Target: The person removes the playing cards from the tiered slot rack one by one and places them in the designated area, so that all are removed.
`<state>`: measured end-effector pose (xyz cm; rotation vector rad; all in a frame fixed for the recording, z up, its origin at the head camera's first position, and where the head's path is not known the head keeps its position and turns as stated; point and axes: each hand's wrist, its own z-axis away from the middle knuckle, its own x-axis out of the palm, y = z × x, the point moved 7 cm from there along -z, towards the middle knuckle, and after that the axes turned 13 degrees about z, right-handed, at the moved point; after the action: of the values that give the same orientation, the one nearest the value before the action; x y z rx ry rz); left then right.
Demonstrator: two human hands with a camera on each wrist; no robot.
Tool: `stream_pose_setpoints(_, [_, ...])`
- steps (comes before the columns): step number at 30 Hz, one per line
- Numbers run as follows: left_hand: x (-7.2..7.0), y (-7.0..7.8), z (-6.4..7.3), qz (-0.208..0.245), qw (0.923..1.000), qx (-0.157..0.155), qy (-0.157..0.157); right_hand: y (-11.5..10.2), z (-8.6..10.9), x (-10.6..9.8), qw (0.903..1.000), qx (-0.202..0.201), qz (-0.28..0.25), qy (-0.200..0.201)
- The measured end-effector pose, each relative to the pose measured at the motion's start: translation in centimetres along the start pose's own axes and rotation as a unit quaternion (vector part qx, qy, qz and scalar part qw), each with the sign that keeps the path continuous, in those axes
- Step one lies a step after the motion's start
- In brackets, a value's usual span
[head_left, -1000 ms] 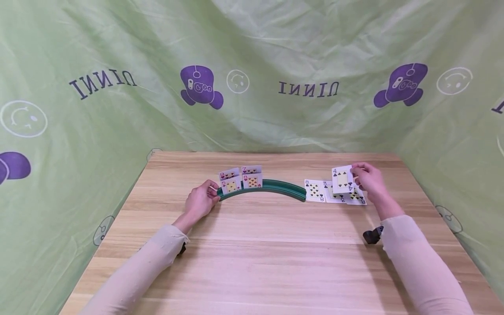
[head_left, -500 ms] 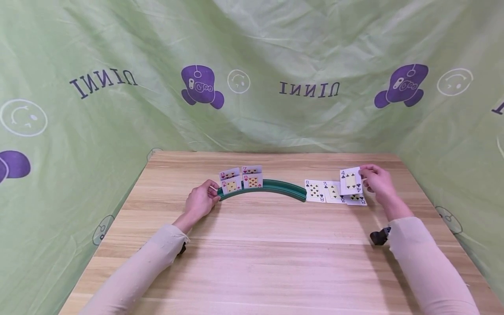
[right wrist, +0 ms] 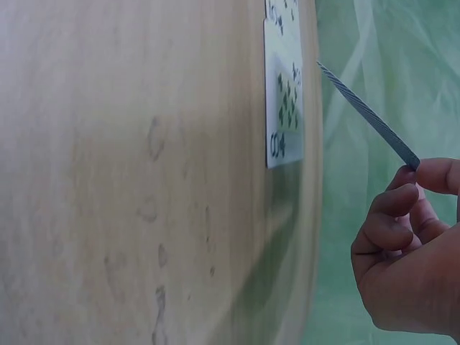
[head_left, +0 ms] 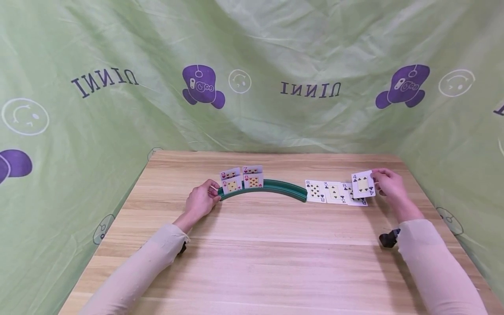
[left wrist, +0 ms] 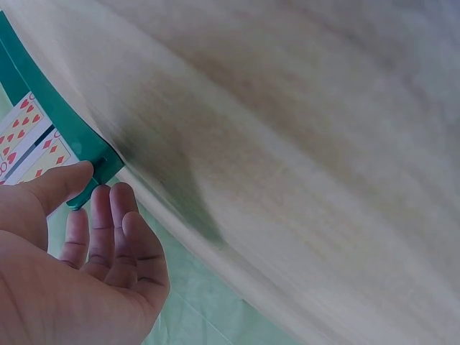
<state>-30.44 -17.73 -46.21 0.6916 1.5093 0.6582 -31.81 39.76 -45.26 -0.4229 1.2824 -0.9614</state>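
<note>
A curved green card holder (head_left: pixel 285 188) stands on the table, with playing cards upright in its left half. In front are a five of diamonds (head_left: pixel 231 186) and a red eight (head_left: pixel 253 181); a red nine (head_left: pixel 230 174) and a red seven (head_left: pixel 252 169) rise behind them. My left hand (head_left: pixel 200 202) grips the holder's left end, thumb on top in the left wrist view. My right hand (head_left: pixel 390 183) pinches a four of clubs (head_left: pixel 362 184) by its right edge. That card is raised above a black eight (head_left: pixel 346 192) and partly covers it.
Right of the holder, a black eight (head_left: pixel 314 191) and a black three (head_left: pixel 334 192) lie face up in a row with the partly covered eight. A green printed curtain (head_left: pixel 252 127) hangs behind the wooden table (head_left: pixel 252 253) and along both sides.
My right hand has moved to the right with the four of clubs, so the three and more of the eight beneath now show. The left hand has kept its place on the holder.
</note>
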Motion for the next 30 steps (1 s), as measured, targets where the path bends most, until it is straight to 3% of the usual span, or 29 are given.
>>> stream_pose_setpoints(30, [-0.1,0.2,0.2,0.004,1.0000,-0.004,-0.001,3.4,-1.1,-1.8,0.9960,0.036,0.062,0.053])
